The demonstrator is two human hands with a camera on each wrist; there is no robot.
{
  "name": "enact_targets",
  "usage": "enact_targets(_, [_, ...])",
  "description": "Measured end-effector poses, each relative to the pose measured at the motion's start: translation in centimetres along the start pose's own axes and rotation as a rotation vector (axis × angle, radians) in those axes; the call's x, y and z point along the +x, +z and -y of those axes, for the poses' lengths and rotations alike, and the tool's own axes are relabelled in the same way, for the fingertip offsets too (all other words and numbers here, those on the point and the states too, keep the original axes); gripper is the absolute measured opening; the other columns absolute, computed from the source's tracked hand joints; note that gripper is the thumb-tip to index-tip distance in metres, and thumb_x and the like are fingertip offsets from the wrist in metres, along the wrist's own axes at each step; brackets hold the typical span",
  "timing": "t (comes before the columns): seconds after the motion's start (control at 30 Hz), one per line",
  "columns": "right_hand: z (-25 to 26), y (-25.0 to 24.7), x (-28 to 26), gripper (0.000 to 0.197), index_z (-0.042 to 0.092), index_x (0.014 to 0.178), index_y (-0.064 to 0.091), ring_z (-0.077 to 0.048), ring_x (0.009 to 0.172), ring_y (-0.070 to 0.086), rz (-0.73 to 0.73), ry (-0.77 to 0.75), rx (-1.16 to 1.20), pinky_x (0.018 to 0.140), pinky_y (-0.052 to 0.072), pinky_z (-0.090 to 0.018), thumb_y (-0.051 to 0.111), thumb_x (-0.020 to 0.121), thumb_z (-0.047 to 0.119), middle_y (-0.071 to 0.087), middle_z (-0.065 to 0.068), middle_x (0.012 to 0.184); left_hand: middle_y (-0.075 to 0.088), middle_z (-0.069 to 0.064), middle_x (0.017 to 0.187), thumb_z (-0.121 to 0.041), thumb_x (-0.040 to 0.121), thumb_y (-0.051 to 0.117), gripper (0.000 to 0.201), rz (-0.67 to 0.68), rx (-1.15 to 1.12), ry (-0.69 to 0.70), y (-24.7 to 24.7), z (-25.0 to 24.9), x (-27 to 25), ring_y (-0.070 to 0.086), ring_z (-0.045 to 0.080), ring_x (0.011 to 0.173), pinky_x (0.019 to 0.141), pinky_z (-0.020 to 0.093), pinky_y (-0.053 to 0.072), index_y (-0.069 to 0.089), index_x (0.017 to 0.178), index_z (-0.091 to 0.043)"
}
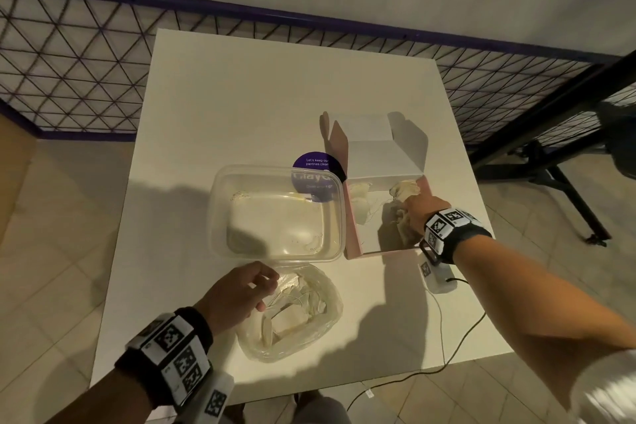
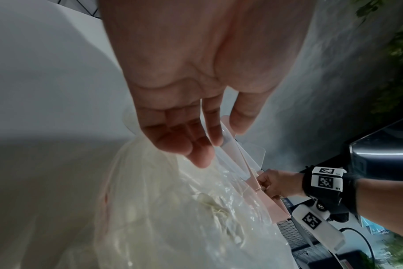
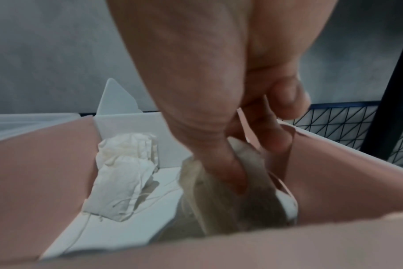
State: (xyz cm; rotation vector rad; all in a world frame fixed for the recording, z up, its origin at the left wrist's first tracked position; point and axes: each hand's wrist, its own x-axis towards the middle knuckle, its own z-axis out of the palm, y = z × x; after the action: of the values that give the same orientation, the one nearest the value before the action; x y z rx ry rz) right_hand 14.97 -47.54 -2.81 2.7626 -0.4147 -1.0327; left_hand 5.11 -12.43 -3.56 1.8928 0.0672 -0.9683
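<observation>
Left side first: the left hand (image 1: 237, 293) sits at the near edge of the tabletop (image 1: 241, 96). Its fingers are loose and slightly bent right over the mouth of the plastic bag (image 1: 303, 330). From the left wrist view it isn't gripping anything, just hanging above the crinkled film. There are stringy tea bags down in that bag.

Next over, mid-table, is the clear tub (image 1: 211, 210). It touches the bag's far side, with a purple sticker (image 1: 315, 162) poking out behind its far right corner.

Right of the tub, pressed against it, is the pink box (image 1: 352, 227), lid flipped up. Its long side runs from the near edge toward the far edge. A couple of loose tea bags (image 3: 124, 174) lie against its left wall.

The right hand (image 1: 418, 212) is down inside the box by the right wall, thumb and fingers clamped round a bundle of tea bags (image 3: 219, 200). The bundle's length lies roughly along the box.

So the thing that matters: the bundle belongs to the right hand alone, and the left hand is well apart with the tub's corner in between. My guess is the next move runs along that line. Bag and tub both lie to the left of the bundle and nearer the person, so it has to clear the box's left wall going that way.
</observation>
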Motion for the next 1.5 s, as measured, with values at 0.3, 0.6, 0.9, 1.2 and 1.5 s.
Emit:
enact_targets(0.3, [0.1,-0.2,0.2,0.04,0.008,0.123,0.047,-0.032,0.105,0.057,-0.097,0.059,-0.03,0.083,0.047,-0.04,0.057,0.086,0.018,0.046,-0.012,0.126,0.067,-0.001,0.095,-0.021,0.095,0.054,0.008,-0.006,0.005,0.0,0.3,0.1,0.1,0.063,0.008,0.065,0.058,0.02,0.045,0.061,0.1,-0.022])
enact_targets(0.6, [-1.6,1.5,3.0,0.034,0.01,0.12,0.042,-0.025,0.067,0.052,-0.022,0.107,0.103,0.068,0.042,-0.036,0.043,0.091,0.028,0.056,-0.006,0.081,0.067,-0.001,0.094,-0.02,0.094,0.056,0.007,-0.005,-0.003,-0.006,0.3,0.3,0.5,0.064,0.011,0.066,0.059,0.023,0.045,0.061,0.098,-0.023])
enact_targets(0.9, [-1.0,0.3,0.3,0.023,0.006,0.113,0.052,-0.029,0.093,0.063,-0.078,0.01,-0.085,0.08,0.051,-0.038,0.047,0.092,0.013,0.062,-0.011,0.103,0.067,-0.001,0.094,-0.019,0.095,0.053,0.009,-0.016,0.007,0.001,0.2,0.2,0.5,0.064,0.011,0.066,0.059,0.023,0.044,0.061,0.098,-0.023])
enact_targets(1.2, [-2.3,1.5,0.3,0.053,0.021,0.127,0.023,-0.031,0.076,0.059,-0.184,-0.015,0.094,0.07,0.053,-0.042,0.052,0.085,0.01,0.054,-0.011,0.086,0.068,0.0,0.095,-0.018,0.095,0.053,0.01,-0.025,-0.008,-0.008,0.4,-0.1,0.6,0.063,0.013,0.066,0.058,0.022,0.044,0.061,0.099,-0.022])
enact_targets(1.5, [-2.4,2.3,-0.7,0.052,0.016,0.127,0.035,-0.03,0.086,0.06,-0.171,-0.095,0.172,0.081,0.052,-0.041,0.058,0.08,0.013,0.056,-0.015,0.109,0.067,0.0,0.096,-0.02,0.095,0.054,0.01,-0.03,-0.007,-0.004,0.5,0.1,0.6,0.063,0.014,0.067,0.059,0.022,0.044,0.061,0.101,-0.022])
